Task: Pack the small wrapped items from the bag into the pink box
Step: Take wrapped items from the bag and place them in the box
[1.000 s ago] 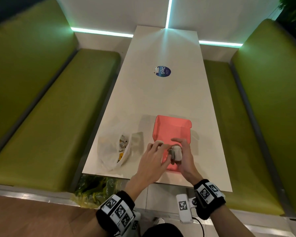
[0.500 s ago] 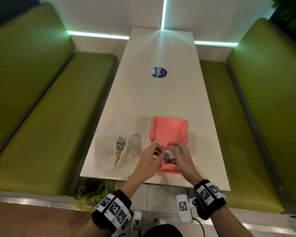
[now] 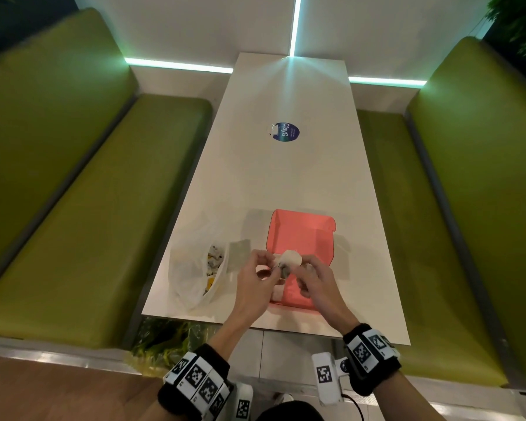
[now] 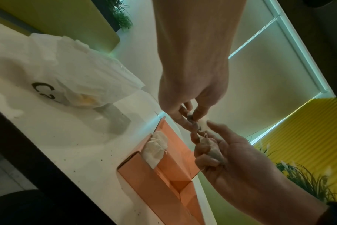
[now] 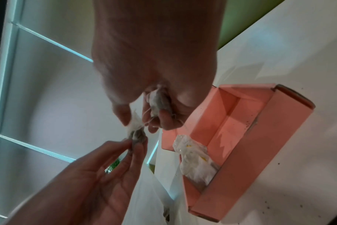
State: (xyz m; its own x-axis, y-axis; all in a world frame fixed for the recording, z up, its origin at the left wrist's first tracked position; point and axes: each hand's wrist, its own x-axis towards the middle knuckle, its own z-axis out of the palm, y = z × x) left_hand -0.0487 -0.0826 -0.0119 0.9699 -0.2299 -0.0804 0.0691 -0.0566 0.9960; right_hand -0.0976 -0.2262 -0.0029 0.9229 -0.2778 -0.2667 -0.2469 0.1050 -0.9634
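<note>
The pink box (image 3: 301, 235) lies open on the white table, with a white wrapped item (image 5: 194, 161) at its left end. Both hands hover over the box's near end. My left hand (image 3: 275, 267) pinches a small wrapped pouch (image 4: 192, 120) between thumb and fingers. My right hand (image 3: 304, 268) touches the same pouch (image 5: 135, 126) with thumb and forefinger and curls its other fingers round a second pouch (image 5: 158, 103), strings dangling. The translucent white bag (image 3: 195, 268) lies open left of the box, with several wrapped items (image 3: 214, 259) inside.
A blue round sticker (image 3: 284, 132) sits at the middle of the table (image 3: 286, 183). Green benches (image 3: 88, 208) flank the table on both sides. The table's near edge runs just under my wrists. Dark crumbs (image 5: 279, 197) speckle the tabletop by the box.
My left hand went from straight fingers over the box to pinching the pouch that my right hand holds. Both hands rose slightly and moved a little leftward.
</note>
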